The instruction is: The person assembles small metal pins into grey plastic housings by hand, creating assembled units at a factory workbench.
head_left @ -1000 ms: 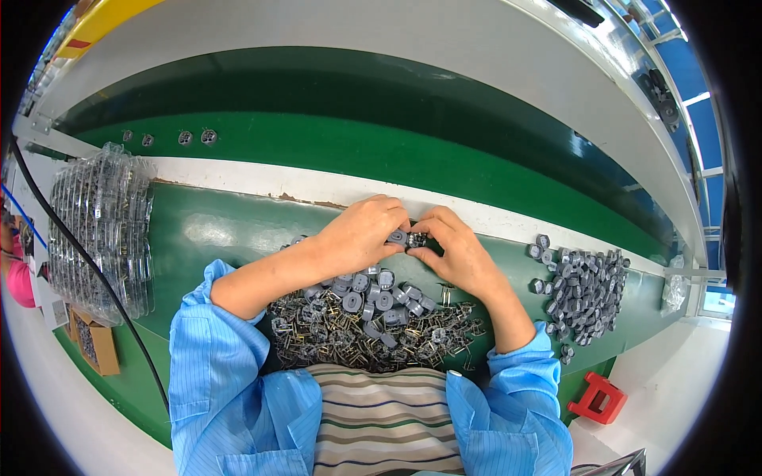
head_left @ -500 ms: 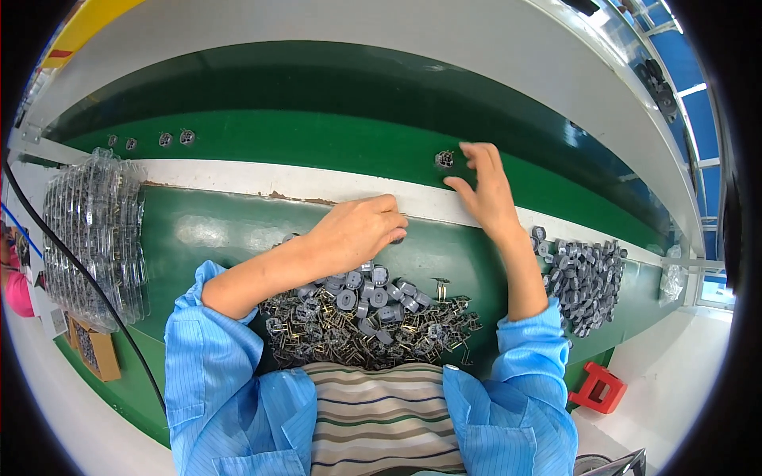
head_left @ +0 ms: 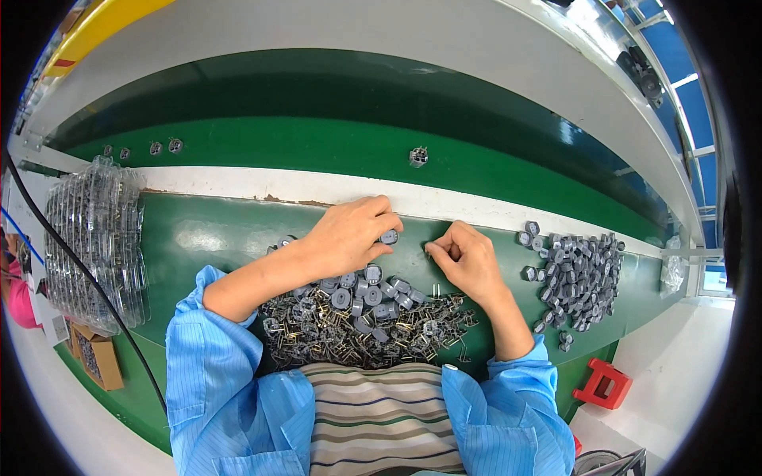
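My left hand (head_left: pixel 355 232) is closed over the green work surface, with a round grey plastic cap (head_left: pixel 388 236) between thumb and fingertips. To its right, my right hand (head_left: pixel 470 260) pinches its thumb and fingers together; whatever is in them is too small to make out. Below both hands lies a heap of dark metal pieces with brass-coloured pins (head_left: pixel 373 333). Several loose grey caps (head_left: pixel 341 298) rest on top of that heap. Beyond the white strip, a grey part with metal pins (head_left: pixel 418 156) sits alone on the green belt.
A large pile of grey caps (head_left: pixel 579 278) lies at the right. Stacked clear plastic trays (head_left: pixel 95 242) stand at the left, with a black cable (head_left: pixel 87 274) hanging past them. A white strip (head_left: pixel 317 189) borders the belt (head_left: pixel 302 139), which carries several small parts farther left.
My right hand has come back from the belt to the work surface, and its fingers have closed. Parts on the belt have shifted left. My left hand stays nearly in place, its cap showing more.
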Motion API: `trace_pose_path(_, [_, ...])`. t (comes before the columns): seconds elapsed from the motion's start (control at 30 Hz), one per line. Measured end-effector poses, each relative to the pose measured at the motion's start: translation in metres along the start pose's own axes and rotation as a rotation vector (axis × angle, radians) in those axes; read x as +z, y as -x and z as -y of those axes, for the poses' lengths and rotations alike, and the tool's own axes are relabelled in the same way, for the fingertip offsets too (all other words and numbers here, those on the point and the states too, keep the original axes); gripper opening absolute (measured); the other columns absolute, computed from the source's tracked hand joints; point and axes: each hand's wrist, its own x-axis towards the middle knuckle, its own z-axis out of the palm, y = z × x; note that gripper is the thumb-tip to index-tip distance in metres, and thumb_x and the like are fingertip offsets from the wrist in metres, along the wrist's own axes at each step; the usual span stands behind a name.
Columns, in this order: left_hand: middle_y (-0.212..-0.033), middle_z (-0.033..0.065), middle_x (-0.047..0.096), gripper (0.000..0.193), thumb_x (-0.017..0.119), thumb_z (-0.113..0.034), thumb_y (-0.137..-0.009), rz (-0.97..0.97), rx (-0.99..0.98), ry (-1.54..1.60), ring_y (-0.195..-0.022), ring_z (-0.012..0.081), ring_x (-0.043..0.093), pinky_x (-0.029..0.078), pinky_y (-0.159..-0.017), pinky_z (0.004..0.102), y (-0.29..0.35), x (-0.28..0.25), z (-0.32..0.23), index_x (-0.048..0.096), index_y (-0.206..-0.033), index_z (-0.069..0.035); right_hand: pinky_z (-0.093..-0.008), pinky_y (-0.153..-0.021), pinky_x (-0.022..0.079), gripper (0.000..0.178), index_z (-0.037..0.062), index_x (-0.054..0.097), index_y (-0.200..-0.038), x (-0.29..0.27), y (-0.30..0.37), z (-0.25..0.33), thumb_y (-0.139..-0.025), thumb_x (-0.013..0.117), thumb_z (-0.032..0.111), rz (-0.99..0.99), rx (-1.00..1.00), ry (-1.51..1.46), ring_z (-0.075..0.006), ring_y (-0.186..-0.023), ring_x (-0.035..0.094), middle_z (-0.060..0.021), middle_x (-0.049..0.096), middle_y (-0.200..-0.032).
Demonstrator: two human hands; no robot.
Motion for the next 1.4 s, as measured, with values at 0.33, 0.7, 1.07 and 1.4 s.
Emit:
trace_pose_path(0.33, [-0.110, 0.0087, 0.063, 0.042, 0.089, -0.023, -0.079, 0.131, 0.076, -0.011, -0.106, 0.0323, 0.065, 0.055, -0.088, 0.0447, 0.000, -0.013, 0.005, 0.066, -0.112, -0.009, -0.0407, -0.084, 0.054, 0.022, 0.0053, 0.072, -0.107, -0.021, -0.004, -0.010, -0.087, 0.074, -0.003, 0.148, -0.174, -0.089, -0.0293, -0.101, 0.066, -0.0104, 0.063, -0.105])
trace_pose_path(0.7, [-0.107, 0.0066, 0.064, 0.038, 0.089, -0.025, -0.079, 0.043, 0.026, -0.015, -0.106, 0.0308, 0.066, 0.056, -0.088, 0.0449, -0.002, -0.003, 0.001, 0.067, -0.107, -0.011, -0.0428, -0.083, 0.053, 0.033, 0.0105, 0.076, -0.110, -0.022, -0.027, -0.001, -0.079, 0.082, 0.001, 0.251, -0.310, 0.006, -0.0311, -0.101, 0.062, -0.0081, 0.060, -0.104])
trace_pose_path(1.07, [-0.104, 0.0071, 0.063, 0.039, 0.090, -0.024, -0.078, 0.001, 0.016, 0.005, -0.103, 0.0315, 0.066, 0.055, -0.087, 0.0450, -0.003, 0.000, 0.002, 0.066, -0.105, -0.010, -0.0444, -0.080, 0.054, 0.032, 0.0056, 0.068, -0.099, 0.002, -0.023, 0.009, -0.077, 0.089, 0.016, 0.075, -0.244, 0.082, -0.0333, -0.094, 0.064, -0.0107, 0.063, -0.097])
trace_pose_path(1.4, [-0.101, 0.0091, 0.062, 0.040, 0.090, -0.026, -0.077, 0.000, 0.006, 0.007, -0.102, 0.0334, 0.066, 0.055, -0.086, 0.0464, -0.003, -0.002, 0.001, 0.065, -0.102, -0.008, -0.0426, -0.070, 0.053, 0.020, 0.0027, 0.068, -0.089, 0.025, -0.029, 0.009, -0.079, 0.085, 0.003, -0.066, -0.321, -0.100, -0.0322, -0.084, 0.065, -0.0105, 0.066, -0.090])
